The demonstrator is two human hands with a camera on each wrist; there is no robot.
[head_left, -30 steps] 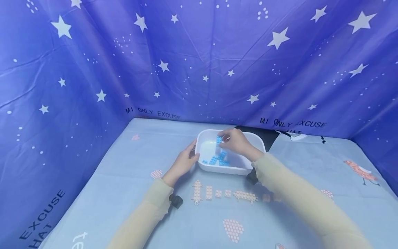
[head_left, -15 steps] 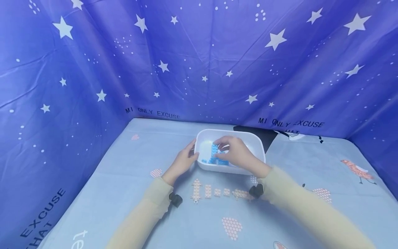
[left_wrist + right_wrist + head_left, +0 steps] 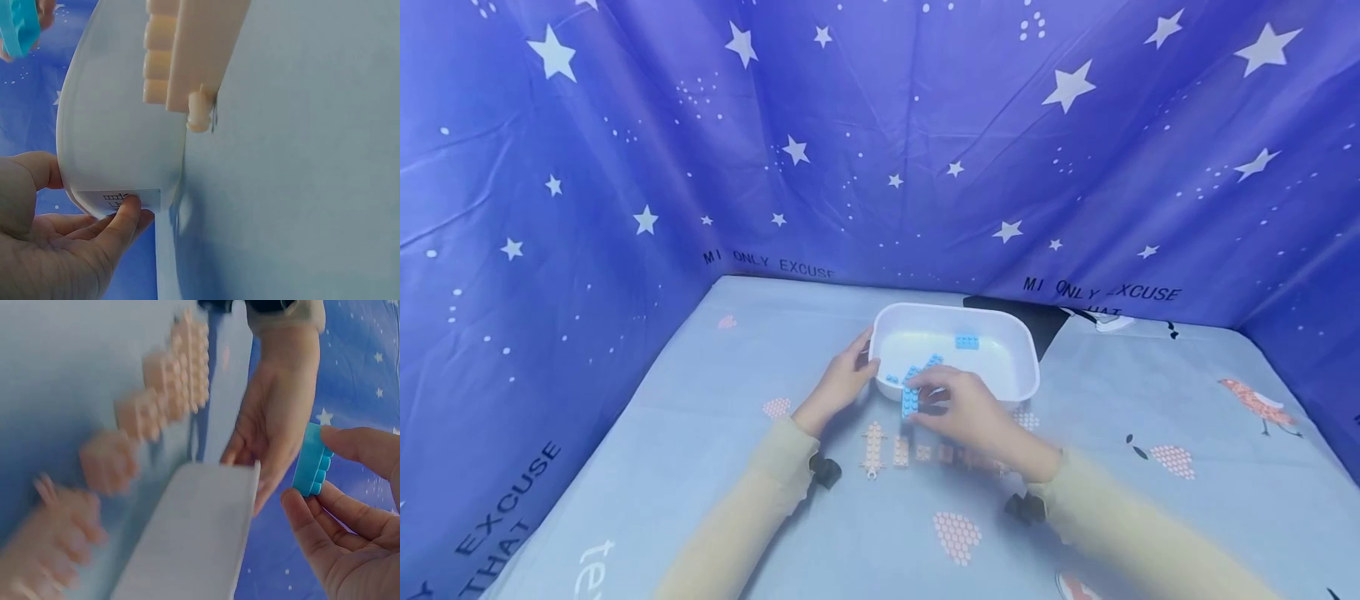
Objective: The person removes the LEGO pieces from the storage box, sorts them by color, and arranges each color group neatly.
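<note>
A white plastic tub (image 3: 880,321) stands on the table. My left hand (image 3: 841,383) holds its left end; in the left wrist view the fingers (image 3: 119,228) press the outer wall over a printed label. My right hand (image 3: 970,412) pinches a blue building brick (image 3: 910,403) between thumb and fingertips, over the tub's front edge. The right wrist view shows this studded brick (image 3: 309,461) side-on. Inside the tub lie a blue brick (image 3: 967,342) towards the back and more blue bricks at the left front, partly hidden by the right hand.
In front of the tub runs a row of peach bricks: a long piece with side pegs (image 3: 873,448), a shorter brick (image 3: 901,452), a small brick (image 3: 923,452) and others partly behind the right hand. A star-printed blue curtain (image 3: 850,167) hangs behind the table.
My right hand has moved from inside the tub towards its front edge, bringing the pinched blue brick with it. The blue brick at the tub's back has come into sight. The left hand stays put.
</note>
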